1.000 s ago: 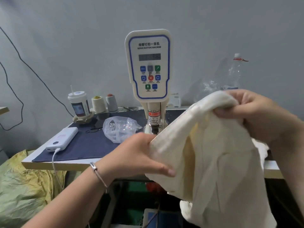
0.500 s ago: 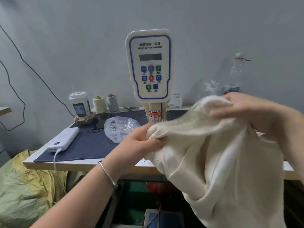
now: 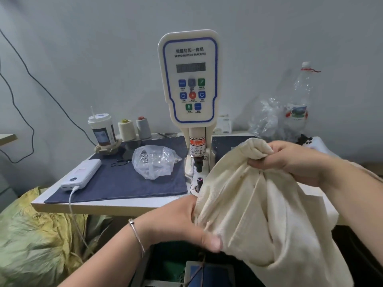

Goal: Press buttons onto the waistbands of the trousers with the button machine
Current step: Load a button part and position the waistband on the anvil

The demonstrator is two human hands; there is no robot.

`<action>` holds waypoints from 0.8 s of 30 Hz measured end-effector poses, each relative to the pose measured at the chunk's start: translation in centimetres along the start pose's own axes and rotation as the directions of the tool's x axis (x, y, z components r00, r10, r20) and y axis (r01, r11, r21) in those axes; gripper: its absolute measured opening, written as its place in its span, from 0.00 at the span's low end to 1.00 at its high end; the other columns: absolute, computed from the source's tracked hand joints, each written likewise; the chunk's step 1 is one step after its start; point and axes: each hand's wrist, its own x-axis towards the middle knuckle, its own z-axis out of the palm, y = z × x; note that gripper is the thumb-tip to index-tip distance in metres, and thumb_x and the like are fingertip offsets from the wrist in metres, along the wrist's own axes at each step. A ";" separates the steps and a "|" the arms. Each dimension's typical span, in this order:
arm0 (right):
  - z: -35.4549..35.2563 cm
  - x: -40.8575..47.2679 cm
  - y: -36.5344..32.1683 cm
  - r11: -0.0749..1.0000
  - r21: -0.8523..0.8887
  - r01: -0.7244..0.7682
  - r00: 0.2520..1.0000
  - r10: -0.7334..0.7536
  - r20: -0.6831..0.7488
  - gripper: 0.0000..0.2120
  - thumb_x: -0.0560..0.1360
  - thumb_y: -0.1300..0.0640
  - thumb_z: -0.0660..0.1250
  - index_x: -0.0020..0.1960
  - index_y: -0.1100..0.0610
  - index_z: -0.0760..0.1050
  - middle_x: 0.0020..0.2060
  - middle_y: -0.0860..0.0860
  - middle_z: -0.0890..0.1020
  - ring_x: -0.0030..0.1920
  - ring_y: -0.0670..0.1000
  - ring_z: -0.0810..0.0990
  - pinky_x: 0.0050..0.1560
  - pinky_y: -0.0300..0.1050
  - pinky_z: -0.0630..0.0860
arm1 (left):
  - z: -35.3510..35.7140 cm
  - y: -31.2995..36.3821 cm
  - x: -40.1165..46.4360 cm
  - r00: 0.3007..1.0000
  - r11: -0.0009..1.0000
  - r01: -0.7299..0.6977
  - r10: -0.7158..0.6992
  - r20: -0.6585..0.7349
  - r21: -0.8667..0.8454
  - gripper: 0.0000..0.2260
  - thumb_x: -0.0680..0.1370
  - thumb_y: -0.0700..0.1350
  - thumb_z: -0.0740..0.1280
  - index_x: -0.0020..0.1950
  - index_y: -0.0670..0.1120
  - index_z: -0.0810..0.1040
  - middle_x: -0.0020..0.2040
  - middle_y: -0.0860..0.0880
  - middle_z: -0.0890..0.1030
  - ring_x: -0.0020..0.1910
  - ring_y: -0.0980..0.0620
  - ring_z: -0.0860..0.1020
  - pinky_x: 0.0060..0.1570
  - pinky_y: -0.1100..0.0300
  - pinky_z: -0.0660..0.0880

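Cream trousers [image 3: 259,208] hang bunched in front of the table, held by both hands. My left hand [image 3: 180,222] grips the lower left fold, thumb on top of the cloth. Higher up, my right hand [image 3: 294,160] grips a gathered edge of the fabric. The white servo button machine [image 3: 188,79] stands behind them on the table. Its press head [image 3: 198,162] and the small lower die [image 3: 199,181] show just left of the cloth. A clear bag of metal buttons [image 3: 153,160] lies on the navy mat.
On the navy mat [image 3: 116,183] lie a white power bank [image 3: 81,175] with a cable, and small black clips. A drink cup [image 3: 101,129] and two thread cones [image 3: 134,129] stand at the back. A plastic bottle [image 3: 298,104] and crumpled plastic are at the right. A yellow-green sack [image 3: 35,239] sits left of the table.
My left hand dropped lower and took a new grip on the cloth below the table edge. My right hand came down and bunched the top edge; the press head is now uncovered.
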 end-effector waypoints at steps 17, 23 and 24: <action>1.6 2.6 2.5 0.895 -0.443 -0.050 0.997 0.072 0.032 0.17 0.65 0.59 0.79 0.32 0.62 0.70 0.29 0.49 0.72 0.32 0.46 0.71 0.36 0.41 0.67 | 1.9 -5.8 1.7 0.769 0.980 -0.174 0.073 -0.635 -0.098 0.12 0.78 0.48 0.63 0.56 0.52 0.83 0.54 0.50 0.85 0.57 0.48 0.81 0.54 0.59 0.77; 0.8 3.3 4.3 0.980 0.038 -0.195 0.977 0.190 0.093 0.17 0.66 0.66 0.73 0.55 0.65 0.80 0.52 0.62 0.83 0.53 0.59 0.83 0.54 0.51 0.80 | 1.3 -6.0 1.2 0.901 0.955 -0.112 -0.018 -0.433 -0.274 0.19 0.72 0.60 0.69 0.57 0.52 0.83 0.55 0.46 0.84 0.56 0.48 0.82 0.55 0.59 0.77; 0.8 3.6 4.6 0.969 0.067 -0.238 0.968 0.230 0.103 0.18 0.65 0.65 0.73 0.54 0.65 0.80 0.53 0.64 0.82 0.53 0.61 0.82 0.54 0.53 0.80 | 1.3 -6.3 1.1 0.927 0.935 -0.139 0.007 -0.375 -0.326 0.21 0.72 0.57 0.71 0.61 0.49 0.81 0.58 0.43 0.83 0.59 0.46 0.80 0.58 0.56 0.76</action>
